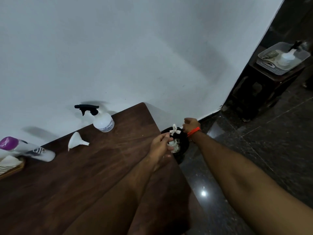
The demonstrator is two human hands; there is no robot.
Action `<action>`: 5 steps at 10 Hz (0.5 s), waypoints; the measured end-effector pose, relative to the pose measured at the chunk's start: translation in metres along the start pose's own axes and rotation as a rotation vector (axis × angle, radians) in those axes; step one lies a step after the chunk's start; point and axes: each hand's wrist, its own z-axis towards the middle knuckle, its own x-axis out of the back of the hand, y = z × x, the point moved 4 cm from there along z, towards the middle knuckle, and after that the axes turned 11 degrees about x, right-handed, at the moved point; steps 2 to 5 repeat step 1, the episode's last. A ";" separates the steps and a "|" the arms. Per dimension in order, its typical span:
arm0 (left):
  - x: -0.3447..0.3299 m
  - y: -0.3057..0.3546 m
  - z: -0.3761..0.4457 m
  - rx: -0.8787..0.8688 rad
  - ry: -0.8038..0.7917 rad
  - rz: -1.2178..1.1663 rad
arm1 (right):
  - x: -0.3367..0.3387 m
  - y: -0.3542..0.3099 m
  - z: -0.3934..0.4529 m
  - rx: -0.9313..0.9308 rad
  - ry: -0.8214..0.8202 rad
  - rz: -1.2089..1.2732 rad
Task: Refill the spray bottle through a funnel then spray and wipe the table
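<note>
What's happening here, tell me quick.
A person reaches both hands past the table edge over a black bin on the floor. The right hand holds a scrap of white tissue above it; the left hand hovers beside it. The spray bottle stands capped, and the funnel lies on its side, both untouched.

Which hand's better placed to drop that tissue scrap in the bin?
Right, probably. The right hand already pinches the tissue scrap directly above the black bin beside the table. The left hand hovers at the table edge, fingers loose, holding nothing visible.
</note>
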 end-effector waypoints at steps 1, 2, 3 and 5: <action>0.006 -0.009 0.003 -0.005 0.022 0.022 | 0.002 0.014 0.002 -0.053 -0.009 0.002; 0.006 -0.009 0.003 -0.005 0.022 0.022 | 0.002 0.014 0.002 -0.053 -0.009 0.002; 0.006 -0.009 0.003 -0.005 0.022 0.022 | 0.002 0.014 0.002 -0.053 -0.009 0.002; 0.006 -0.009 0.003 -0.005 0.022 0.022 | 0.002 0.014 0.002 -0.053 -0.009 0.002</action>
